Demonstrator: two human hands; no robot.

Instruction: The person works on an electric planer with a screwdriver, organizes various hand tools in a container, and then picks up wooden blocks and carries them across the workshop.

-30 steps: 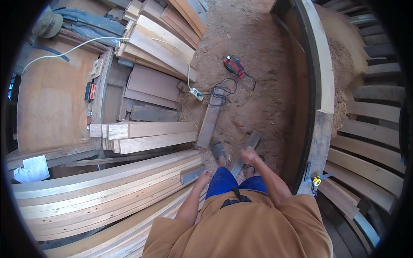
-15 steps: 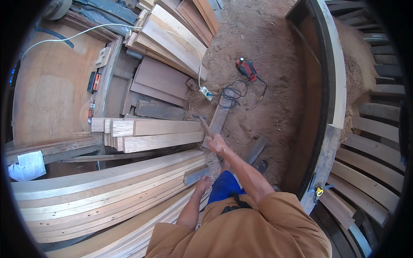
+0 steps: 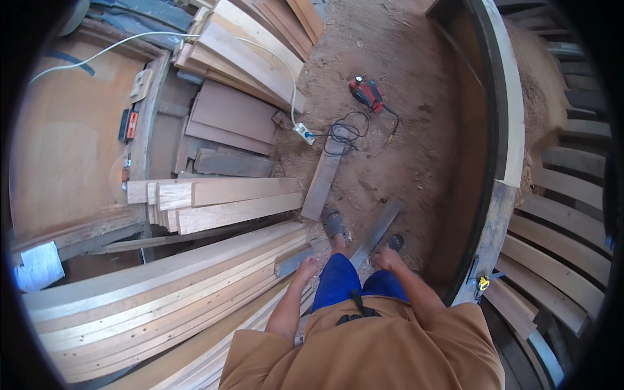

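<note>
My left hand (image 3: 308,266) hangs low at my left side, close to the short grey wood block (image 3: 292,260) on the stacked boards (image 3: 169,286). Its fingers are curled in, and nothing shows in them. Down by my right thigh, my right hand (image 3: 388,260) is closed beside my sandalled right foot (image 3: 394,244). Whatever it may hold is hidden from view. Between my feet lies a narrow grey plank (image 3: 377,229) on the dirt floor. A longer plank (image 3: 322,179) stretches ahead of my left foot (image 3: 334,224).
A red and black power tool (image 3: 367,94) lies ahead with its dark cord (image 3: 351,133) looped over the plank. A white socket strip (image 3: 303,133) connects to it. Cut boards (image 3: 234,203) jut out at left. A wooden wall frame (image 3: 504,130) with a yellow tape measure (image 3: 483,283) bounds the right.
My right hand has swung back and down from ahead to my right thigh. The wooden-handled, dark-headed tool it held is out of sight. My left hand has risen slightly.
</note>
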